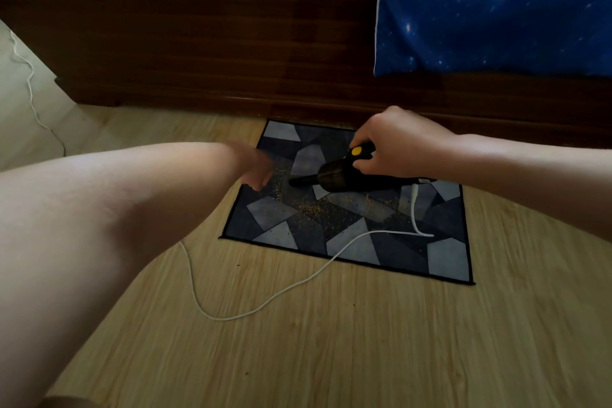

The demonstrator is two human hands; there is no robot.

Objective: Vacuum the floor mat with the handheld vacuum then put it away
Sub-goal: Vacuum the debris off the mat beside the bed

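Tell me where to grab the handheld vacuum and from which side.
Grip the handle by the yellow button, from above, as the right hand does. The handheld vacuum lies nearly level, nozzle left, cord leaving its rear, so only the top is free.

The wooden floor [331, 341] carries a patterned mat [443, 258] (crumb-strewn) and a white cord [251, 310].

I count two hands of mine, my left hand [256, 172] and right hand [394, 142]; one handheld vacuum [337, 177]; one floor mat [443, 258]; two white cords, a lower-centre cord [225, 319] and an upper-left cord [30, 86]; one blue starry cloth [490, 10], upper right.
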